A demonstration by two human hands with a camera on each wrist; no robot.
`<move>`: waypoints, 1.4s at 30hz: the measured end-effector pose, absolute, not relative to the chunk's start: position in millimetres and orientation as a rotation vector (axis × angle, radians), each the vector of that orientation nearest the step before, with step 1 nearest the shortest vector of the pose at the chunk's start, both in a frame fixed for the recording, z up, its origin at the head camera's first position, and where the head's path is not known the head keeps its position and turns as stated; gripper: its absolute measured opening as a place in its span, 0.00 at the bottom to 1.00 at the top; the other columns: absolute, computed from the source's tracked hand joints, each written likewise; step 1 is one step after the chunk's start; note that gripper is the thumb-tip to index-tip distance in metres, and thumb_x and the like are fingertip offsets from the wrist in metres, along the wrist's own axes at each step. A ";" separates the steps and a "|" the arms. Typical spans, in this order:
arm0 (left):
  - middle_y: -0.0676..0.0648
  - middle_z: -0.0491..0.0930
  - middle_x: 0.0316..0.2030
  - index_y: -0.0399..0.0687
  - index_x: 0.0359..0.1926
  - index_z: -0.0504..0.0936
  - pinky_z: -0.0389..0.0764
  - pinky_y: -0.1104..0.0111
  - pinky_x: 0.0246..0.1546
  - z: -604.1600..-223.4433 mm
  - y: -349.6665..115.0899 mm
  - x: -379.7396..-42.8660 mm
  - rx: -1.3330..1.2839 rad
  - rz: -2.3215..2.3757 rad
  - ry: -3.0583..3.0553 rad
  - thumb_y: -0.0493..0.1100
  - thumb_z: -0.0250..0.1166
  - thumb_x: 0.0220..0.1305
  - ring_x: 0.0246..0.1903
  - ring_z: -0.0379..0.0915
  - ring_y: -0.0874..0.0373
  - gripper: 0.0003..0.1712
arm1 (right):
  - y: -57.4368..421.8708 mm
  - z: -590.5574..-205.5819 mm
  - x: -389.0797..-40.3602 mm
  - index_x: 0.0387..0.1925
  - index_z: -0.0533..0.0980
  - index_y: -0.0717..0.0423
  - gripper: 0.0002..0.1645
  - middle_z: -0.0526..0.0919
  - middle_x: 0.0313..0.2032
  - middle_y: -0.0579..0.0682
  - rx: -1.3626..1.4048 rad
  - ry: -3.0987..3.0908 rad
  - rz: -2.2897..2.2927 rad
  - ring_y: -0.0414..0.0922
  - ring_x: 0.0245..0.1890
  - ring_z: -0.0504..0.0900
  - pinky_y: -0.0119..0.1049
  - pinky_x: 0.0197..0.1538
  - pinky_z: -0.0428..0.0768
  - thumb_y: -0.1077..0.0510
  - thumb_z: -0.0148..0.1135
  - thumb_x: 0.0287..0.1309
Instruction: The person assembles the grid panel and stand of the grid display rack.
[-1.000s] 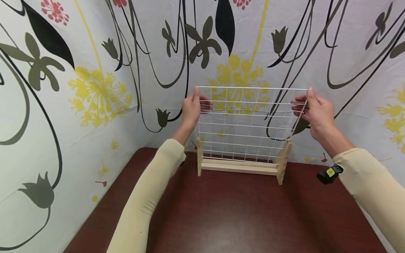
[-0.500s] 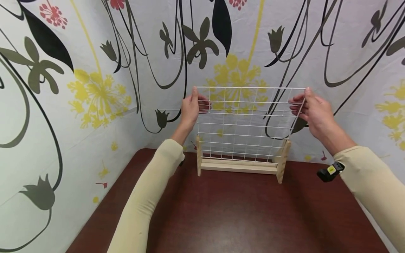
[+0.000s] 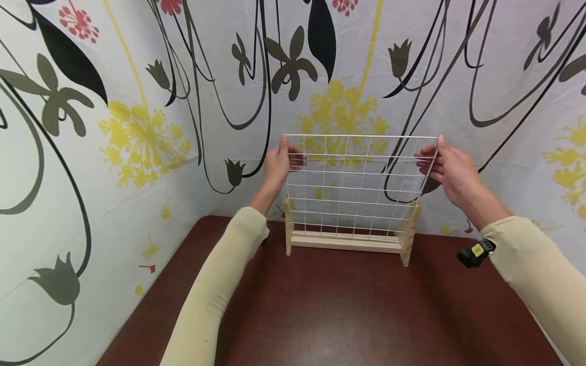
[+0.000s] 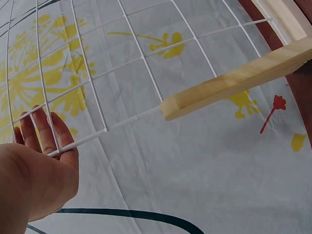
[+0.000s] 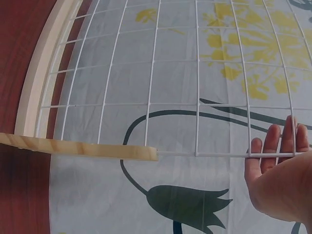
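Note:
A white wire grid panel (image 3: 361,135) stands upright between the two end posts of a pale wooden stand (image 3: 346,243). My left hand (image 3: 276,163) holds its upper left corner, thumb along the side edge and fingers behind the wires. At the opposite upper corner, my right hand (image 3: 453,168) grips the panel the same way. In the left wrist view, the curled fingers (image 4: 61,129) show through the mesh, past the end of the wooden post (image 4: 234,80). The right wrist view has the panel's side wire crossing the right hand (image 5: 280,180), with the other post (image 5: 97,148) farther down that edge.
The stand rests on a dark red-brown table (image 3: 339,305), close to its back edge. Behind and to the left hangs a white cloth (image 3: 220,107) printed with flowers. A small black device (image 3: 476,252) sits at the right cuff.
Both hands have moved down a little, and the panel's top edge has come down with them into the stand. The stand has stayed in place.

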State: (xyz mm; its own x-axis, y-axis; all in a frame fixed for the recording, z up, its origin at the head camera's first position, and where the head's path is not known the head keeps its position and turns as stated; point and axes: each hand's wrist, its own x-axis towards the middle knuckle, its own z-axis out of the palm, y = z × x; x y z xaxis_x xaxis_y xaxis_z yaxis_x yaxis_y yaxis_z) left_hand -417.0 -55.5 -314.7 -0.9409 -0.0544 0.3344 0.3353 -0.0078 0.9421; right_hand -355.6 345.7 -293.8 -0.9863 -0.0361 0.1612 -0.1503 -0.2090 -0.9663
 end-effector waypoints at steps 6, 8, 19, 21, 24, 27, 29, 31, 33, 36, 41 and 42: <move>0.36 0.92 0.40 0.39 0.39 0.86 0.91 0.51 0.44 -318.7 -54.1 -418.5 -0.312 -2.038 -1.977 0.72 0.41 0.81 0.36 0.92 0.49 0.43 | 349.7 -293.6 -354.3 0.40 0.81 0.55 0.25 0.93 0.39 0.47 0.247 -1.781 2.600 0.41 0.42 0.91 0.33 0.49 0.87 0.40 0.52 0.80; 0.36 0.92 0.40 0.39 0.39 0.86 0.90 0.48 0.46 -320.6 -54.2 -419.0 -0.309 -2.045 -1.972 0.72 0.42 0.81 0.35 0.92 0.50 0.44 | 350.5 -293.1 -354.0 0.38 0.81 0.56 0.24 0.93 0.40 0.49 0.244 -1.746 2.666 0.43 0.42 0.91 0.34 0.49 0.86 0.41 0.52 0.81; 0.39 0.93 0.40 0.42 0.39 0.88 0.91 0.53 0.43 -330.1 -61.9 -416.2 -0.331 -2.025 -1.994 0.75 0.43 0.78 0.36 0.93 0.50 0.45 | 349.3 -289.8 -351.0 0.33 0.76 0.54 0.25 0.94 0.41 0.49 0.246 -1.802 2.701 0.45 0.39 0.91 0.35 0.50 0.84 0.41 0.50 0.81; 0.39 0.92 0.40 0.41 0.41 0.88 0.91 0.53 0.43 -332.2 -64.5 -415.4 -0.337 -2.007 -2.005 0.75 0.43 0.78 0.38 0.93 0.48 0.45 | 348.0 -288.9 -350.4 0.33 0.76 0.54 0.26 0.94 0.41 0.49 0.241 -1.823 2.690 0.45 0.39 0.91 0.35 0.50 0.84 0.41 0.50 0.81; 0.39 0.92 0.40 0.39 0.42 0.87 0.91 0.51 0.43 -335.4 -67.2 -415.5 -0.351 -1.974 -2.022 0.75 0.42 0.78 0.39 0.92 0.45 0.46 | 346.8 -287.8 -350.2 0.32 0.76 0.54 0.26 0.94 0.41 0.48 0.230 -1.853 2.682 0.44 0.39 0.91 0.34 0.50 0.84 0.40 0.50 0.81; 0.36 0.91 0.40 0.38 0.41 0.87 0.91 0.49 0.44 -337.5 -67.9 -417.0 -0.393 -1.952 -2.020 0.74 0.43 0.79 0.40 0.92 0.41 0.45 | 348.2 -287.4 -349.9 0.31 0.76 0.53 0.26 0.94 0.41 0.48 0.220 -1.865 2.691 0.45 0.39 0.91 0.35 0.50 0.83 0.40 0.50 0.81; 0.34 0.91 0.39 0.36 0.40 0.86 0.91 0.51 0.42 -338.2 -68.2 -418.3 -0.426 -1.941 -2.009 0.73 0.43 0.80 0.40 0.91 0.38 0.45 | 349.7 -289.4 -350.5 0.31 0.76 0.54 0.27 0.94 0.42 0.48 0.224 -1.864 2.698 0.45 0.40 0.91 0.35 0.51 0.83 0.39 0.51 0.81; 0.33 0.90 0.39 0.34 0.40 0.86 0.92 0.54 0.41 -338.8 -68.4 -419.4 -0.451 -1.932 -2.001 0.71 0.43 0.81 0.41 0.90 0.35 0.46 | 351.3 -291.7 -351.1 0.31 0.76 0.54 0.27 0.94 0.43 0.47 0.239 -1.878 2.685 0.46 0.41 0.92 0.36 0.51 0.84 0.39 0.52 0.80; 0.32 0.90 0.38 0.32 0.40 0.85 0.92 0.55 0.40 -339.5 -68.6 -420.1 -0.462 -1.926 -1.996 0.70 0.43 0.82 0.41 0.89 0.33 0.45 | 352.7 -294.3 -352.1 0.31 0.77 0.54 0.27 0.94 0.44 0.48 0.267 -1.879 2.690 0.46 0.42 0.92 0.36 0.52 0.84 0.39 0.52 0.80; 0.32 0.90 0.38 0.33 0.39 0.85 0.92 0.55 0.39 -341.2 -69.2 -420.4 -0.455 -1.918 -2.000 0.69 0.42 0.82 0.42 0.88 0.29 0.44 | 353.4 -297.1 -353.0 0.32 0.77 0.55 0.28 0.94 0.45 0.48 0.317 -1.865 2.720 0.47 0.43 0.92 0.36 0.53 0.84 0.39 0.50 0.81; 0.31 0.90 0.39 0.30 0.41 0.84 0.92 0.52 0.40 -342.5 -69.8 -421.3 -0.470 -1.919 -2.003 0.66 0.42 0.84 0.43 0.87 0.27 0.43 | 351.8 -298.1 -354.7 0.32 0.77 0.55 0.28 0.94 0.44 0.49 0.300 -1.824 2.750 0.49 0.43 0.93 0.37 0.52 0.85 0.38 0.51 0.80; 0.31 0.90 0.39 0.30 0.41 0.84 0.91 0.51 0.41 -342.3 -70.3 -421.5 -0.472 -1.917 -2.006 0.66 0.42 0.84 0.43 0.87 0.28 0.43 | 351.0 -298.0 -355.2 0.31 0.77 0.54 0.28 0.94 0.44 0.48 0.286 -1.836 2.734 0.48 0.42 0.93 0.37 0.52 0.85 0.38 0.52 0.80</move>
State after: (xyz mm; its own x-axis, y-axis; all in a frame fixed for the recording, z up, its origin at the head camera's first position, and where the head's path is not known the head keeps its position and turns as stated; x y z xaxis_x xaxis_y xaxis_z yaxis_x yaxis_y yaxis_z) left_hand -421.5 -70.3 -342.3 -0.8922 0.0136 0.4514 0.4515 0.0424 0.8912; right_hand -355.2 351.0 -298.0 -0.9716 -0.2309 0.0512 0.0400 -0.3739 -0.9266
